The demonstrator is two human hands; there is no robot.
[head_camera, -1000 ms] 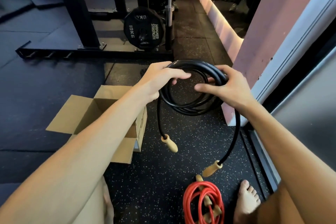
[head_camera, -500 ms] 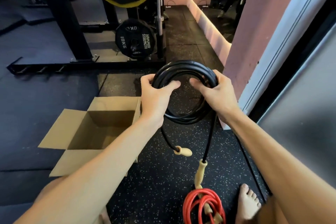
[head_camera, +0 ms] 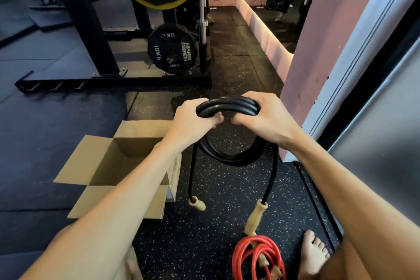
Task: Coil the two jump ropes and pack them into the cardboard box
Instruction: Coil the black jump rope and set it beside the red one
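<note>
I hold a coiled black jump rope (head_camera: 229, 107) in the air with both hands. My left hand (head_camera: 193, 118) grips the coil's top left and my right hand (head_camera: 263, 118) its top right. Two rope ends hang down, each with a tan wooden handle, one (head_camera: 197, 203) on the left and one (head_camera: 255, 216) on the right. A coiled red jump rope (head_camera: 256, 257) lies on the floor below. The open cardboard box (head_camera: 100, 159) stands on the floor to the left, partly behind my left forearm.
A black rack base (head_camera: 109, 80) with a 10 kg plate (head_camera: 172, 49) stands ahead. A pink wall corner (head_camera: 318, 75) and a door frame rise at the right. My bare foot (head_camera: 312, 254) rests beside the red rope.
My hands have closed in on the top of the black coil and flattened it. The dangling handles have swung apart and hang lower.
</note>
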